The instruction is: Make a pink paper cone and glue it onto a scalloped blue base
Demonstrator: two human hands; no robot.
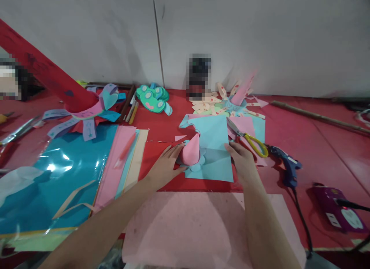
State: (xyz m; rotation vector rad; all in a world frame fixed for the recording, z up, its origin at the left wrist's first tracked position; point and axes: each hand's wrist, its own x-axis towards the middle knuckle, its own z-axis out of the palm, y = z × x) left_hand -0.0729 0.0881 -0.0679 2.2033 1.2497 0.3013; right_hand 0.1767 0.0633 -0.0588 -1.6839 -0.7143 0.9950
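A pink paper cone (190, 152) with a scalloped light-blue base stands upright on a light-blue paper sheet (218, 165). My left hand (164, 165) holds the left side of the cone's base, thumb in front and fingers behind. At the sheet's right edge, my right hand (242, 159) has its thumb and fingers on the paper. Scissors with a yellow handle (257, 143) lie just beyond the right hand, partly over pink paper. A small pink scrap (180, 138) is behind the cone.
A blue glue gun (285, 165) and purple power box (337, 209) with cables lie right. Behind are a finished paper cone piece (241, 93) and green paper cutouts (153, 97). Left stand a tall red cone (49, 68) and plastic-wrapped blue sheets (72, 165).
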